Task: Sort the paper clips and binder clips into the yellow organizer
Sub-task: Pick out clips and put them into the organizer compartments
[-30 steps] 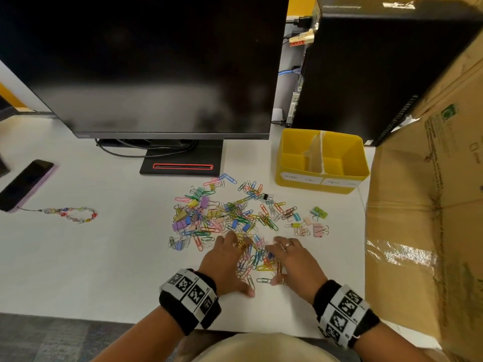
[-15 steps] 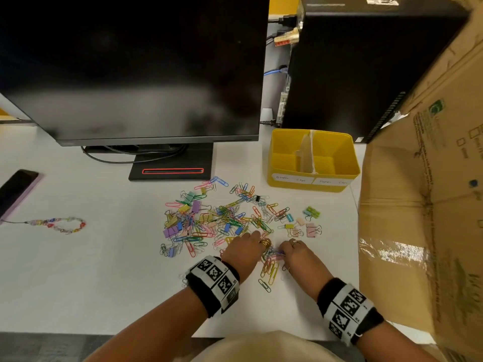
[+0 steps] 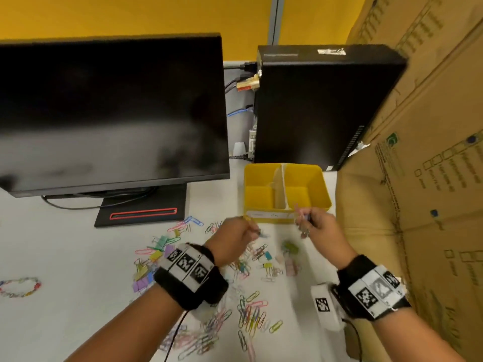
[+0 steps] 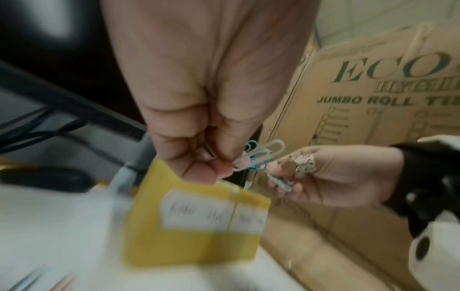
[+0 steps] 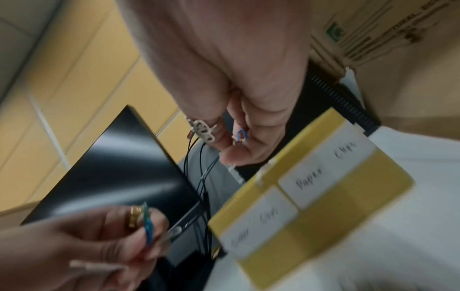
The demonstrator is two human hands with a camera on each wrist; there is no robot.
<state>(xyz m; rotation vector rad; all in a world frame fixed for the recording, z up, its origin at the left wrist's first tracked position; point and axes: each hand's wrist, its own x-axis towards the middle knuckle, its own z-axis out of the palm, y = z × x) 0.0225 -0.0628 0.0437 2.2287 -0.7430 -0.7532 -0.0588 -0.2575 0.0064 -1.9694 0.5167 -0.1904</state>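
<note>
So the yellow organizer (image 3: pixel 287 189) sits on the white desk (image 3: pixel 65 257), right in front of the black computer tower (image 3: pixel 321 105) and just beside the big cardboard box (image 3: pixel 418 178). It has two compartments with a divider down the middle, and both look bare from the head view. The labels on the front are blurry, though the right one reads something like "Paper Clips".

Both hands hover just in front of it. The left hand (image 3: pixel 235 239) pinches a few paper clips (image 4: pixel 259 157) between thumb and fingertips, white and blue ones. The right hand (image 3: pixel 318 231) has its fingers curled round a small bunch of clips (image 5: pixel 240 135) too.

The loose pile (image 3: pixel 248 309) of colourful clips is spread over the desk under the wrists. The monitor (image 3: pixel 109 113) stands to the left.
</note>
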